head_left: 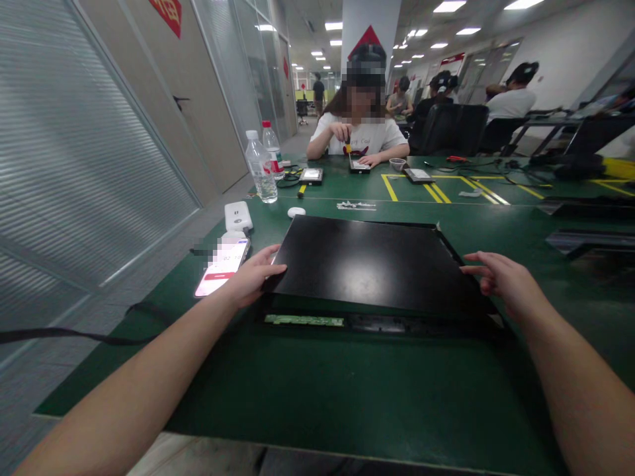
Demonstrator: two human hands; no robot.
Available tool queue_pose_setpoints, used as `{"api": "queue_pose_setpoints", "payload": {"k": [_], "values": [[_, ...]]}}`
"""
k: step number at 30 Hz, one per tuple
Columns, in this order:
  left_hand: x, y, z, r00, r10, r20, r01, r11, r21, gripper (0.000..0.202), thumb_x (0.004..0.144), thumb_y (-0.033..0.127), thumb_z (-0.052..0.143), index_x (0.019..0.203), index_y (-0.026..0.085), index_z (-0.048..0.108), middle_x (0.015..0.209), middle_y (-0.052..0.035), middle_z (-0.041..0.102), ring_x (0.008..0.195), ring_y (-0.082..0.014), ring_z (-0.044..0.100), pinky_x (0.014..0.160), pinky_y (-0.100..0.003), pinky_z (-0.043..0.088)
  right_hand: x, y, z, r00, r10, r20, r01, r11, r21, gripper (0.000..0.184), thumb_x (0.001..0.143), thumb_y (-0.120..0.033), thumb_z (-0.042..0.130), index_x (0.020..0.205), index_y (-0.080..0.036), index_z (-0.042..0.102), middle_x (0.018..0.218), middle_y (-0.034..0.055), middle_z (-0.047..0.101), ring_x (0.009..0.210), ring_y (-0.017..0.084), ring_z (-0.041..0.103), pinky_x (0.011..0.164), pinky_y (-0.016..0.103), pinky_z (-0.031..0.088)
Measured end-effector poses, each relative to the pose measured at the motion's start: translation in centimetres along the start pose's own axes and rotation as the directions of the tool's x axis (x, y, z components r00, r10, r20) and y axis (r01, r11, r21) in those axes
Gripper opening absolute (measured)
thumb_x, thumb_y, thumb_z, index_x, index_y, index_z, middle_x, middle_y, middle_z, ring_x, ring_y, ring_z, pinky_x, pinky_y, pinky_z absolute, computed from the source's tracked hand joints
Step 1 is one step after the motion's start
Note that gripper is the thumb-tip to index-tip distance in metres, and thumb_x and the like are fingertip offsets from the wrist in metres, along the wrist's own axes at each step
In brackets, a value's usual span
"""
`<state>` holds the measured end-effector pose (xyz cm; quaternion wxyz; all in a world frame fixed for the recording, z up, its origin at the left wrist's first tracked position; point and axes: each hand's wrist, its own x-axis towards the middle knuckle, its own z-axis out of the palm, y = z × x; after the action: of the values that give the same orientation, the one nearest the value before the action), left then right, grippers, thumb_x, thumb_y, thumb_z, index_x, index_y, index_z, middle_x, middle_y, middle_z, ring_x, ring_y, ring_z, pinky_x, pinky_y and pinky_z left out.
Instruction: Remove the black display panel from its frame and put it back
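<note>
A large flat black panel lies on the green table, its near edge raised a little over a frame with a green circuit strip. My left hand grips the panel's near left corner, thumb on top and fingers curled at the edge. My right hand rests at the near right corner, fingers partly curled against the panel's edge.
A lit phone and a white device lie left of the panel, with two water bottles behind. A black cable hangs off the left. Across the table a person works with a screwdriver on a small drive.
</note>
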<state>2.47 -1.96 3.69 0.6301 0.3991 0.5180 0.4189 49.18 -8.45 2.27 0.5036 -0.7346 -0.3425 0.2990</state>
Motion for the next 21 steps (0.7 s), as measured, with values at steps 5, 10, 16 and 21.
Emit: {"api": "queue_pose_setpoints", "payload": {"k": [5, 10, 16, 21], "values": [[-0.08, 0.06, 0.00, 1.000, 0.003, 0.002, -0.003, 1.000, 0.003, 0.062, 0.080, -0.004, 0.073, 0.138, 0.018, 0.067, 0.120, -0.0112, 0.085, 0.098, -0.0272, 0.085, 0.077, -0.031, 0.068, 0.09, 0.13, -0.02, 1.000, -0.009, 0.002, 0.009, 1.000, -0.010, 0.032, 0.083, -0.047, 0.071, 0.099, -0.020, 0.073, 0.083, 0.0108, 0.077, 0.050, 0.011, 0.045, 0.045, 0.025, 0.038], [-0.18, 0.18, 0.21, 1.000, -0.018, -0.014, 0.018, 1.000, 0.010, 0.061, 0.082, -0.005, 0.072, 0.138, 0.018, 0.067, 0.120, -0.0112, 0.085, 0.095, -0.0261, 0.086, 0.072, -0.029, 0.068, 0.15, 0.36, -0.02, 0.999, -0.042, 0.001, 0.042, 0.999, -0.026, 0.037, 0.080, -0.054, 0.072, 0.098, -0.021, 0.073, 0.085, 0.0100, 0.077, 0.050, 0.010, 0.042, 0.045, 0.026, 0.038], [-0.23, 0.25, 0.29, 1.000, -0.023, -0.010, 0.024, 0.999, 0.022, 0.067, 0.083, -0.004, 0.071, 0.146, 0.019, 0.064, 0.124, -0.0118, 0.085, 0.100, -0.0271, 0.085, 0.078, -0.032, 0.069, 0.25, 0.36, -0.04, 1.000, -0.027, 0.008, 0.027, 0.998, -0.049, 0.034, 0.081, -0.049, 0.069, 0.099, -0.021, 0.073, 0.089, 0.0112, 0.079, 0.051, 0.010, 0.043, 0.046, 0.026, 0.038], [-0.29, 0.29, 0.42, 1.000, -0.018, -0.003, 0.018, 1.000, 0.022, 0.072, 0.081, -0.004, 0.072, 0.150, 0.016, 0.062, 0.124, -0.0144, 0.085, 0.101, -0.0286, 0.085, 0.076, -0.031, 0.068, 0.72, 0.79, -0.23, 0.999, -0.035, 0.023, 0.037, 0.997, -0.072, 0.038, 0.081, -0.053, 0.069, 0.100, -0.021, 0.073, 0.092, 0.0128, 0.080, 0.051, 0.010, 0.043, 0.046, 0.027, 0.038]]}}
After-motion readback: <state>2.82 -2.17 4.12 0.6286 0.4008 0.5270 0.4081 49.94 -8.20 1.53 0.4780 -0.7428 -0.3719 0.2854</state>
